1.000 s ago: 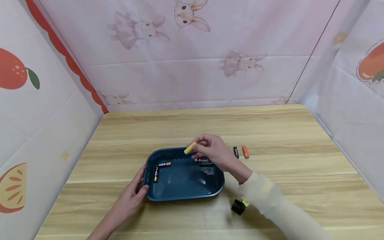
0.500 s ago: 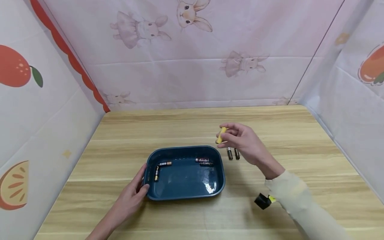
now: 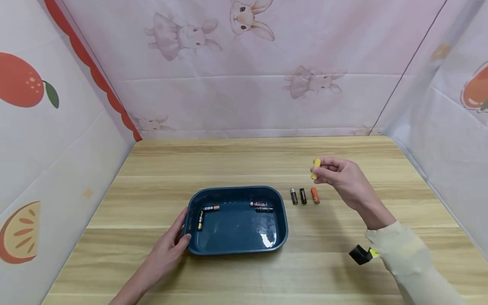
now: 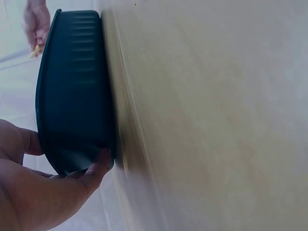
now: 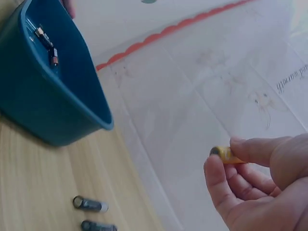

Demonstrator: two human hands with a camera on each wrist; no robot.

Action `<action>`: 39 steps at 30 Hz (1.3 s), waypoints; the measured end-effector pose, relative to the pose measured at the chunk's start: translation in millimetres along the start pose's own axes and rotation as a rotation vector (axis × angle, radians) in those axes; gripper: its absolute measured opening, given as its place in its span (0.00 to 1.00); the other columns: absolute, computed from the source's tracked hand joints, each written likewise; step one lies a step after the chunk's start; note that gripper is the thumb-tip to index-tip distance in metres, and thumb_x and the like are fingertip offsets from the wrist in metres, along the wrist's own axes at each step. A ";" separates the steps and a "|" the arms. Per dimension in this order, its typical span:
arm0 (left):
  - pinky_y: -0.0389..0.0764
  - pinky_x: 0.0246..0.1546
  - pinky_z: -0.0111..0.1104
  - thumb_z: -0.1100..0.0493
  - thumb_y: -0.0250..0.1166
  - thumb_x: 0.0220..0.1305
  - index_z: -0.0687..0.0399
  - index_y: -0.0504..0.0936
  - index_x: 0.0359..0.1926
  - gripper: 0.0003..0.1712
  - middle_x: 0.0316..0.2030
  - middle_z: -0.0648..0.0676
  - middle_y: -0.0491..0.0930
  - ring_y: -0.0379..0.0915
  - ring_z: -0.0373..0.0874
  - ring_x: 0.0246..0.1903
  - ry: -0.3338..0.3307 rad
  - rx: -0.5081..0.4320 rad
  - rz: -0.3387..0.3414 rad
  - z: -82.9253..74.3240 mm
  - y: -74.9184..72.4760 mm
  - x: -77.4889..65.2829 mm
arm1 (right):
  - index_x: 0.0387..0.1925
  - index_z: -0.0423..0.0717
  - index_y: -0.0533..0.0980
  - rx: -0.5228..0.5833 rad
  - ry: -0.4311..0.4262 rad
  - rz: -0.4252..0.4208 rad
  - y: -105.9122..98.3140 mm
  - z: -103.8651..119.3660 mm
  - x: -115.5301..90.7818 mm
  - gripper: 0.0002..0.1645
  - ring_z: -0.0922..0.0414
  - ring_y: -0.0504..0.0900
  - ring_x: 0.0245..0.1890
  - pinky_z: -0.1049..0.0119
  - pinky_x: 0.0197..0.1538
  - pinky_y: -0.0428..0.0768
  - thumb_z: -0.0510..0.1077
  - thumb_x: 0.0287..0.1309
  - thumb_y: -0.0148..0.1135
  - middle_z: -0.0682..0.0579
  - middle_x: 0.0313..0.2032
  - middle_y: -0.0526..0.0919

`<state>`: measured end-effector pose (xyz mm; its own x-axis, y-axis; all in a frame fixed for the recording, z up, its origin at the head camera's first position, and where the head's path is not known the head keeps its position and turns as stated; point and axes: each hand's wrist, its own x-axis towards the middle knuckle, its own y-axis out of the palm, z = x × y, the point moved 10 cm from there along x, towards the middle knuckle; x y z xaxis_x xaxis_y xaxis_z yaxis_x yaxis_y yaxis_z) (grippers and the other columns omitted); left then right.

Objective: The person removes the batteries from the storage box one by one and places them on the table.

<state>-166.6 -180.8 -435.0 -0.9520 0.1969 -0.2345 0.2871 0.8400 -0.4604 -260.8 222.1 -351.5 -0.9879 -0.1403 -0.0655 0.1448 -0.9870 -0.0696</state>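
In the head view, a dark blue plastic bin (image 3: 238, 252) stands on the table. My left hand (image 3: 167, 243) grips its left end, with thumb and fingers round the wall (image 4: 77, 106) in the left wrist view. Two black-and-gold batteries (image 3: 200, 220) lie at the bin's left side and two dark batteries (image 3: 264, 209) at its right. Above the table, right of the bin, my right hand (image 3: 347, 182) pinches a yellow battery (image 3: 316, 169) between thumb and fingers. Below it lie a black-and-silver battery (image 3: 294, 196), a black battery (image 3: 303, 196) and an orange battery (image 3: 315, 195), side by side.
Beneath everything is a wood-grain table (image 3: 244, 279). Printed cloth walls (image 3: 244, 106) close off the back and both sides. A black wrist camera (image 3: 360, 254) hangs below the right sleeve (image 3: 404, 254).
My right hand has moved right with the yellow battery, from over the bin to above the orange battery. The row of three batteries now shows fully. My left hand keeps its grip.
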 end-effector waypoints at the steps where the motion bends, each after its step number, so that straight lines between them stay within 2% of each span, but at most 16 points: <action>1: 0.58 0.69 0.40 0.63 0.46 0.75 0.42 0.39 0.78 0.38 0.78 0.57 0.40 0.46 0.54 0.75 0.001 0.000 -0.001 -0.4 0.0 0.0 | 0.51 0.32 0.72 -0.031 0.013 -0.006 -3.2 -3.6 -0.6 0.23 0.62 0.83 0.34 0.71 0.44 0.85 0.45 0.61 0.65 0.57 0.36 0.83; 5: 0.58 0.69 0.40 0.63 0.46 0.75 0.43 0.39 0.78 0.38 0.78 0.57 0.40 0.46 0.54 0.75 0.004 -0.002 -0.004 -1.3 0.0 -0.5 | 0.56 0.33 0.70 -0.149 0.078 -0.028 -13.9 -18.7 -3.8 0.29 0.64 0.82 0.37 0.74 0.48 0.83 0.50 0.64 0.62 0.60 0.39 0.80; 10: 0.58 0.68 0.40 0.63 0.46 0.75 0.43 0.40 0.78 0.38 0.78 0.57 0.40 0.47 0.54 0.74 0.005 -0.002 -0.010 -1.1 -0.5 -0.8 | 0.63 0.28 0.65 -0.156 0.140 -0.048 -26.0 -37.6 -5.7 0.36 0.66 0.83 0.39 0.73 0.50 0.83 0.51 0.65 0.60 0.57 0.45 0.79; 13: 0.59 0.68 0.40 0.63 0.47 0.74 0.43 0.40 0.78 0.39 0.78 0.58 0.41 0.48 0.54 0.74 0.004 0.003 -0.011 -0.9 -0.6 -0.6 | 0.65 0.29 0.64 -0.191 0.180 -0.073 -35.2 -51.2 -6.3 0.37 0.66 0.84 0.37 0.72 0.50 0.84 0.51 0.65 0.60 0.55 0.48 0.78; 17: 0.58 0.68 0.40 0.62 0.47 0.74 0.42 0.40 0.78 0.39 0.78 0.57 0.41 0.48 0.54 0.74 -0.004 0.007 -0.010 -0.3 -0.5 -0.5 | 0.64 0.32 0.67 -0.265 0.215 -0.103 -46.2 -67.3 -6.5 0.36 0.64 0.83 0.36 0.69 0.47 0.85 0.53 0.66 0.59 0.53 0.47 0.80; 22: 0.58 0.68 0.40 0.63 0.47 0.74 0.42 0.40 0.78 0.39 0.78 0.58 0.40 0.47 0.54 0.74 -0.005 0.011 -0.012 -0.4 -0.4 -0.5 | 0.63 0.30 0.68 -0.322 0.233 -0.106 -52.4 -83.8 -6.3 0.34 0.61 0.84 0.36 0.66 0.44 0.86 0.53 0.67 0.58 0.47 0.46 0.82; 29: 0.58 0.68 0.41 0.64 0.47 0.74 0.43 0.41 0.78 0.39 0.78 0.58 0.41 0.48 0.54 0.74 0.004 0.034 -0.021 -2.2 -0.2 -0.3 | 0.62 0.30 0.69 -0.393 0.248 -0.128 -56.5 -101.8 -6.0 0.31 0.62 0.83 0.33 0.68 0.38 0.86 0.50 0.68 0.56 0.45 0.40 0.85; 39: 0.58 0.68 0.40 0.65 0.46 0.74 0.44 0.40 0.78 0.38 0.78 0.58 0.42 0.48 0.53 0.74 0.008 0.001 -0.016 -1.9 0.8 -0.1 | 0.56 0.29 0.74 -0.490 0.206 -0.203 -53.5 -103.7 -4.1 0.26 0.61 0.82 0.27 0.69 0.30 0.85 0.46 0.65 0.60 0.36 0.41 0.85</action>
<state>-166.4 -179.2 -433.8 -0.9572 0.1875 -0.2204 0.2721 0.8425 -0.4649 -258.7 283.5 -450.8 -0.9746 0.1153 -0.1922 0.0102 -0.8340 -0.5517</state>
